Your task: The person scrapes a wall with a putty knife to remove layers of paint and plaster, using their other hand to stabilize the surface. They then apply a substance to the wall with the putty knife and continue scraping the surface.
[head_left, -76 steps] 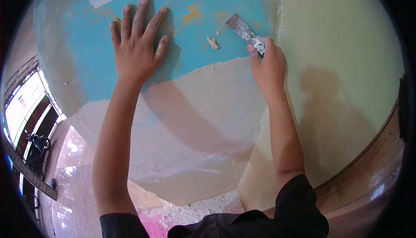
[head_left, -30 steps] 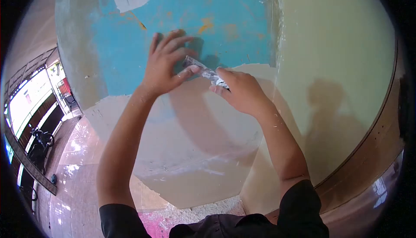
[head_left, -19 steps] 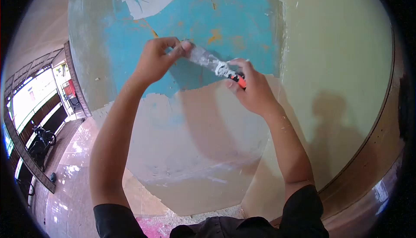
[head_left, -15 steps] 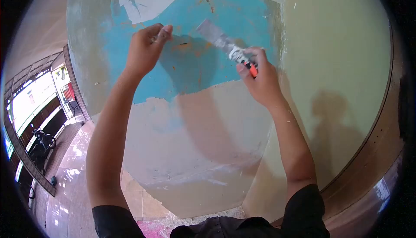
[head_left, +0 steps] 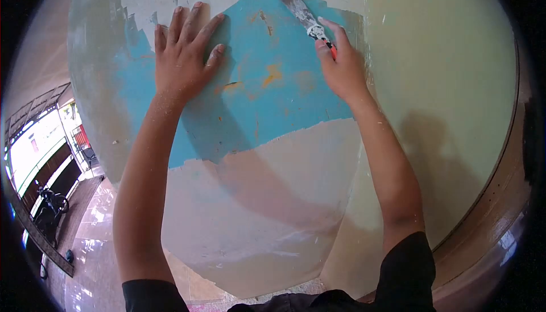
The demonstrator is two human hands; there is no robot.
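In the head view, a wall (head_left: 261,181) fills the middle, with a bare blue patch (head_left: 244,119) between pale, ragged-edged coating above and below. My right hand (head_left: 343,67) is closed round the handle of a putty knife (head_left: 300,12), which is red and black and smeared with white. Its flat blade points up and left and lies at the blue patch's upper edge, by the pale coating. My left hand (head_left: 185,59) is spread flat on the wall, fingers up, across the left border of the blue patch. Orange-brown marks and small cracks dot the blue.
A wall corner runs down the right, beside a greenish wall (head_left: 438,67). At far left a doorway opens onto a parked motorcycle (head_left: 52,203). Shiny floor tiles (head_left: 96,244) lie below left, with scattered debris at the wall's foot.
My left hand has gone from curled fingers to spread flat on the wall. The putty knife in my right hand has moved up to the pale coating's edge. The view has tilted upward.
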